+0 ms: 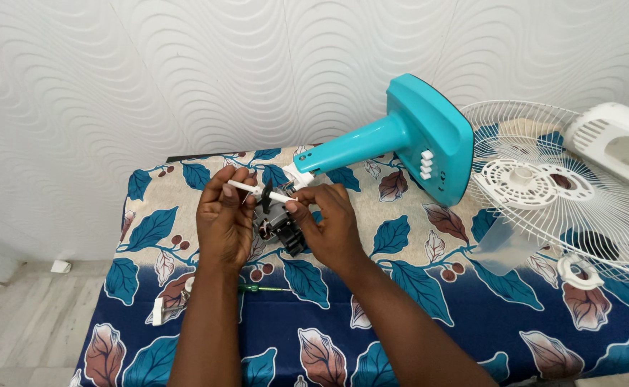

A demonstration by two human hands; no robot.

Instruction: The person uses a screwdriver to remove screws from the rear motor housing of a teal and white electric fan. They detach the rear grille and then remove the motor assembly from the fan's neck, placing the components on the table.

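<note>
A teal fan stand (408, 140) lies on its side on the table, its neck pointing left toward a dark fan motor (277, 222). My left hand (223, 222) grips the motor's left side and pinches the left end of a thin white rod (257, 191) with a small black piece on it. My right hand (329, 226) holds the motor from the right, its fingertips on the rod's right end. The lower part of the motor is hidden behind both hands.
A white wire fan grille (544, 193) with a translucent blade lies at the right, a white motor cover (619, 143) behind it. A white ring (580, 272) sits nearby. A green-handled screwdriver (264, 289) lies between my forearms. The leaf-patterned tablecloth (415, 308) covers the table beside a wall.
</note>
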